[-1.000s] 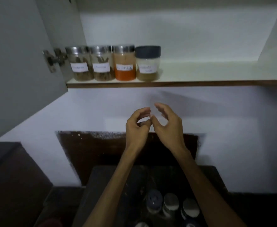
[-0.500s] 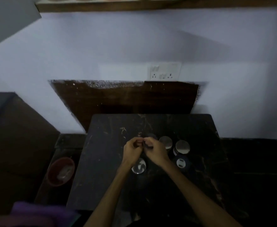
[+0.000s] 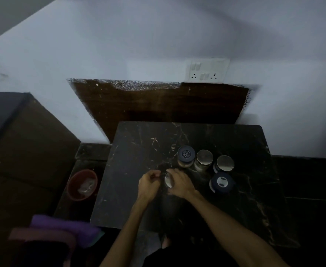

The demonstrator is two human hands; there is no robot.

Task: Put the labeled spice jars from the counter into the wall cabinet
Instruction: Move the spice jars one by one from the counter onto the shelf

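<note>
On the black marble counter [image 3: 139, 151], a silver-lidded spice jar [image 3: 168, 180] stands between my hands. My right hand [image 3: 179, 184] wraps around its right side. My left hand [image 3: 150, 183] is curled against its left side; whether it grips the jar is unclear. Behind and to the right stand a dark-blue-lidded jar [image 3: 185, 155], a silver-lidded jar [image 3: 204, 158], another silver-lidded jar [image 3: 225, 163] and a dark-blue-lidded jar with a white patch [image 3: 222, 182]. Their labels are not readable in the dim light. The wall cabinet is out of view.
A red bowl [image 3: 82, 185] sits on a lower ledge left of the counter. A purple cloth [image 3: 66, 230] lies at the lower left. A switch and socket plate [image 3: 206, 71] is on the wall above a dark backsplash [image 3: 158, 105].
The view dropped from the cabinet shelf with its row of jars to the counter. My hands came down from mid-air and closed in around the silver-lidded jar.
</note>
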